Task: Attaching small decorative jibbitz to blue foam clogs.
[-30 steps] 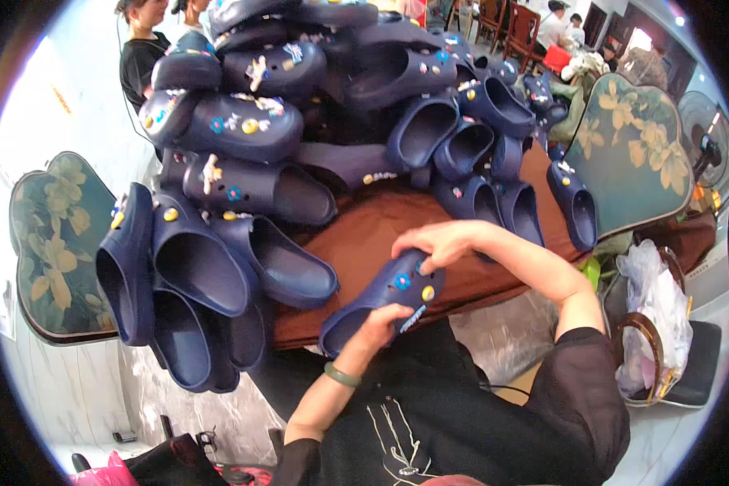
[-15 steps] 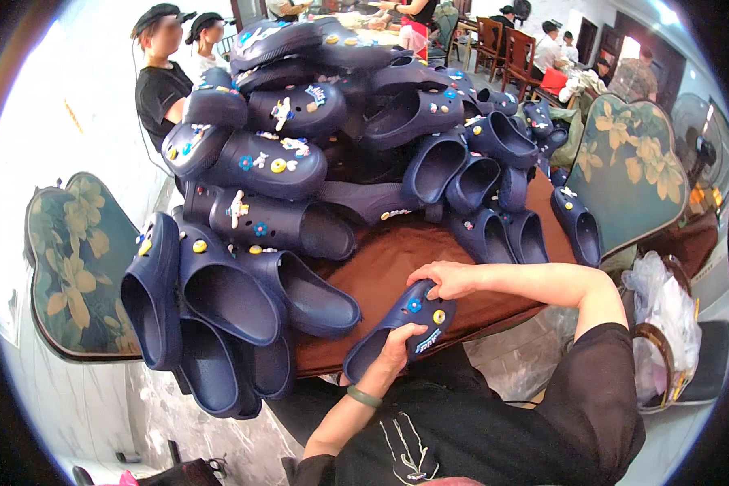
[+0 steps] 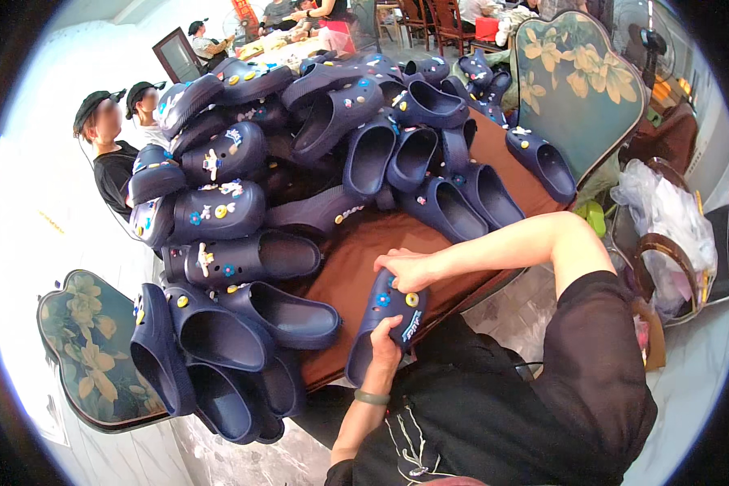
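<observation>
A navy clog with a blue flower charm, a yellow round charm and a pale blue lettered charm is held above the near edge of the brown-covered table. My left hand, below a green bangle, grips its side with the thumb over the upper. Bunched fingers of my right hand close on the toe end, beside the blue flower. Whatever small piece those fingertips may hold is hidden. Left of my hands lies a group of navy clogs, their foot openings facing me.
A tall heap of decorated clogs covers the table's far side. Floral chair backs stand at left and right. A basket with clear plastic bags sits at right. Two people in caps stand beyond the heap.
My view has turned right and tilted. The held clog now points more away from me. My right hand's fingers have shifted from the toe's edge and bunched over its top.
</observation>
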Tool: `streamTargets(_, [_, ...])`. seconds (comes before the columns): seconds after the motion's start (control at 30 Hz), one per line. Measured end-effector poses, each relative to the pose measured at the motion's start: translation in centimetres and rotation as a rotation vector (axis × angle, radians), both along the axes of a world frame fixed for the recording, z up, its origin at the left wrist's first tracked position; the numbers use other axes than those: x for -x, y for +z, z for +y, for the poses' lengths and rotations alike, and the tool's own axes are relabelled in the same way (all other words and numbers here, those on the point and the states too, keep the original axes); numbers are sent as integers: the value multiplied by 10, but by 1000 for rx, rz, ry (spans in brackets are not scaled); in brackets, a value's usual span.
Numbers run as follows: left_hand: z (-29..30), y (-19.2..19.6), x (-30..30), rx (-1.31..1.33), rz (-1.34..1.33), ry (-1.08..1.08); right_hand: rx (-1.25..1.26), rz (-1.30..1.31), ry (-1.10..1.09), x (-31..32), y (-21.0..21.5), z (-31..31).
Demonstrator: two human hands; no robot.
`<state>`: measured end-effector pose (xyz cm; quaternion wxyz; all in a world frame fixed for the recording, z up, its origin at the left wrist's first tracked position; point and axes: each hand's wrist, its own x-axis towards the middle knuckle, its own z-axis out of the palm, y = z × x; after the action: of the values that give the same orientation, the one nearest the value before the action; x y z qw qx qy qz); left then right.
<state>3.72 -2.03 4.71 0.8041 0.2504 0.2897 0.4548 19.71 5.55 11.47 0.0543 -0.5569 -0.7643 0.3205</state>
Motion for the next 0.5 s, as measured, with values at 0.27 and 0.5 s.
streamTargets(0.27, [0, 1, 2, 0, -19, 29, 181, 250, 87, -14, -1, 20])
streamTargets(0.5, [7, 21, -15, 45, -99, -7, 390, 646, -4, -41, -2, 18])
